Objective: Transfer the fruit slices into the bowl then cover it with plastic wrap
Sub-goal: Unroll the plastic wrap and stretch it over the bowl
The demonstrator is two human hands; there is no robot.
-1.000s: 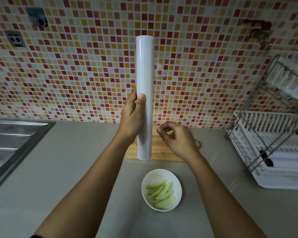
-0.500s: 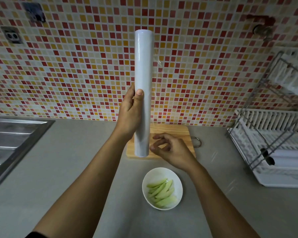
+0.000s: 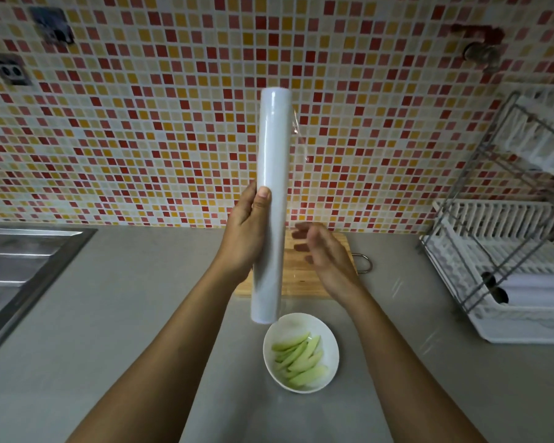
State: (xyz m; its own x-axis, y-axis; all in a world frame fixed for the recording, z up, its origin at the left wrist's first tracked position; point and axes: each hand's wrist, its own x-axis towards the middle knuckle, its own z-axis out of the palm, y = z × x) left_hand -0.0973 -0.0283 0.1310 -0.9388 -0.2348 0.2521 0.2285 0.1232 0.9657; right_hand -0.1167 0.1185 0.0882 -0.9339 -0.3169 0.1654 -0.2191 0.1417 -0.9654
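Note:
A white bowl (image 3: pixel 330 340) stands on the grey counter in front of me, with several pale green fruit slices (image 3: pixel 301 359) inside. My left hand (image 3: pixel 243 238) grips a long white roll of plastic wrap (image 3: pixel 272 174) and holds it upright above the counter, its lower end just over the bowl's far rim. A thin loose edge of clear film hangs off the roll's right side near the top. My right hand (image 3: pixel 327 260) hovers beside the roll's lower part, blurred, fingers spread and holding nothing.
A wooden cutting board (image 3: pixel 317 282) with a metal loop lies behind the bowl. A steel sink (image 3: pixel 20 266) is at the left. A white dish rack (image 3: pixel 506 266) with a metal frame fills the right. A mosaic tile wall rises behind.
The roll has dropped lower, toward the bowl. My right hand has opened from a curled pinch and moved close to the roll's lower right side.

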